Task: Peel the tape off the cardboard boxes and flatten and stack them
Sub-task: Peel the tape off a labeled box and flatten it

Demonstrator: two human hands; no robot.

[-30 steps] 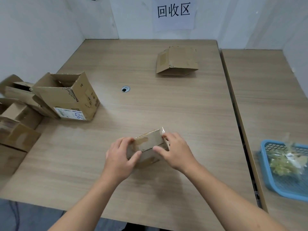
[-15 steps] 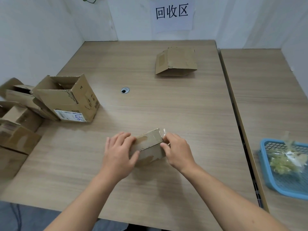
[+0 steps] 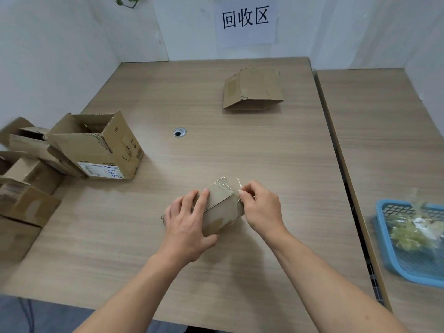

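At the left edge of the frame a pile (image 3: 24, 179) of brown cardboard boxes sits, partly off the surface (image 3: 240, 145). Just right of it, touching it, stands an open box (image 3: 96, 145) with its flaps up and a white label with blue writing on its near face. In the upper left corner a green leaf (image 3: 127, 0) shows against the white wall. Right of the open box, a round hole (image 3: 179, 132) is set in the surface.

In the lower middle, the left hand (image 3: 186, 219) holds the small box (image 3: 222, 207) down on the surface: its fingers lie spread over the top and left end, and the thumb curls round the near side. The small box is tilted, its right end further up the frame. Clear tape (image 3: 236, 188) lifts off its upper right corner, and the right hand (image 3: 262, 207) pinches this strip between thumb and fingertips, the other fingers curled.

Above, in the upper middle, 1 flat box (image 3: 252, 88) lies well apart from the hands, with a white sign (image 3: 245, 18) on the wall behind it.

Right of a narrow gap, a 2nd surface (image 3: 384, 131) carries a blue basket (image 3: 382, 207) at the right edge, holding crumpled tape scraps (image 3: 408, 234).
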